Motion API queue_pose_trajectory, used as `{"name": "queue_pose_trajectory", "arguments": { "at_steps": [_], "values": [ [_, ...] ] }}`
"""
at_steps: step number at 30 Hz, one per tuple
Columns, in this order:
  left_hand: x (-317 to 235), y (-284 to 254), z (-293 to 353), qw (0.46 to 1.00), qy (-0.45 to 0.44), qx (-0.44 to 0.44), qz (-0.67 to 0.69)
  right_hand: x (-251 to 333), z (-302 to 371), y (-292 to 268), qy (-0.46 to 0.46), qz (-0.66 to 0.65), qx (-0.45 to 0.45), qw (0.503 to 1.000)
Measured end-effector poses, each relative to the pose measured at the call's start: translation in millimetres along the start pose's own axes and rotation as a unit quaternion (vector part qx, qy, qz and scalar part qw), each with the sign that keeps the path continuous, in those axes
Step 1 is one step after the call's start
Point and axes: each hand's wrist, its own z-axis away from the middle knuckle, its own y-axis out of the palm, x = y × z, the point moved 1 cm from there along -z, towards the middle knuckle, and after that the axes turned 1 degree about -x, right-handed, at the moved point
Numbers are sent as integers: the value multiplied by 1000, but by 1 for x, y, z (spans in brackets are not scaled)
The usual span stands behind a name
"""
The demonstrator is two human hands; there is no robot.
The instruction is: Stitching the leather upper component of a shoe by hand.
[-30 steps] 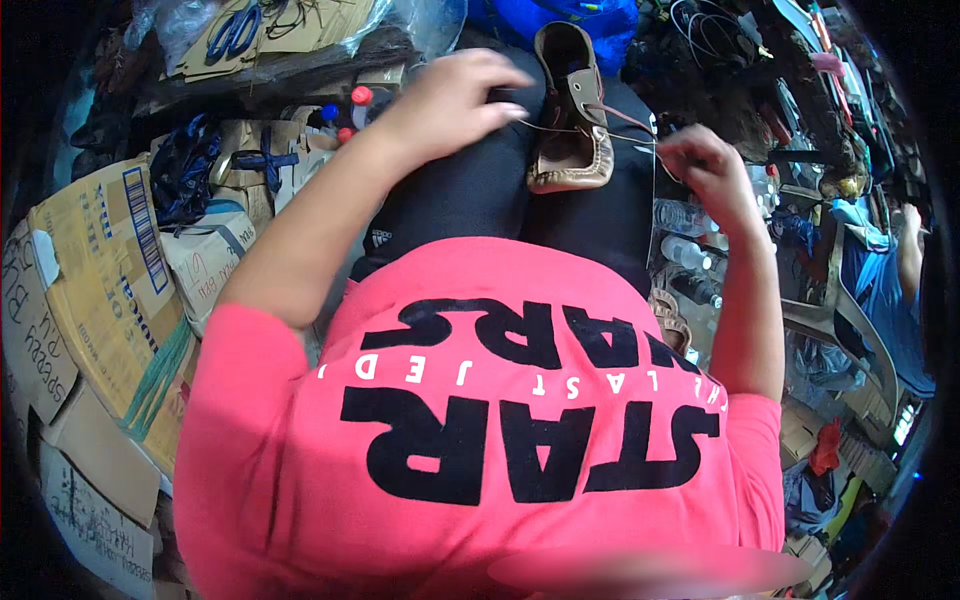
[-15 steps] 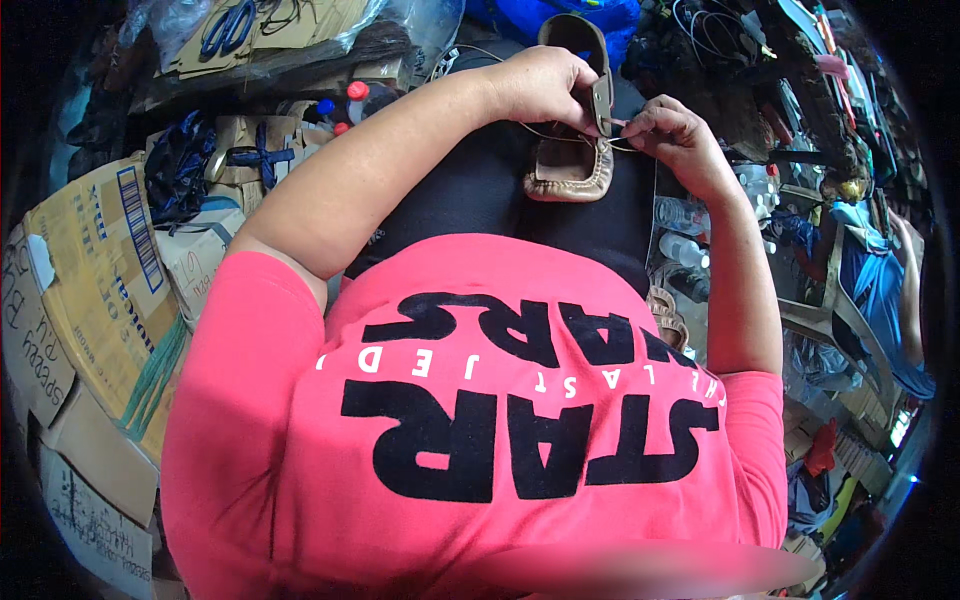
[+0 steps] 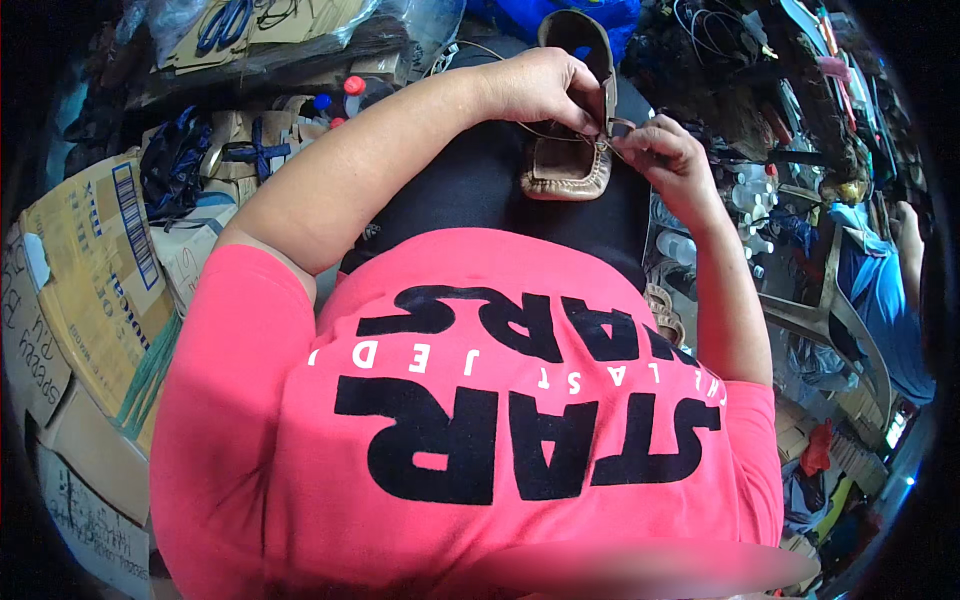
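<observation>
Drawn together now, left hand (image 3: 552, 88) grips the shoe (image 3: 568, 187), right hand (image 3: 668, 154) seemingly pinches thread (image 3: 541, 132); likely stitching, needing a pull next.

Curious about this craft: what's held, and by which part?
The left fingers grip the brown shoe by its right side; the right fingers pinch a thin strand, where along it is unclear.
</observation>
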Motion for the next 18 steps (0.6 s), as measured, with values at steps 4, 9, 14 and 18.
{"name": "queue_pose_trajectory", "arguments": {
  "at_steps": [4, 9, 14, 18],
  "values": [
    [-6, -5, 1, 997, 40, 23, -55, 11, 9, 6, -37, 46, -44, 997],
    [-7, -6, 0, 988, 67, 59, -126, 40, 14, 6, -58, 226, -45, 971],
    [0, -3, -1, 983, 84, 63, -149, 68, -1, 4, -98, 406, 63, 906],
    [-3, -2, -6, 974, 91, 13, -205, 76, -16, 9, -96, 449, 111, 881]
  ]
}}
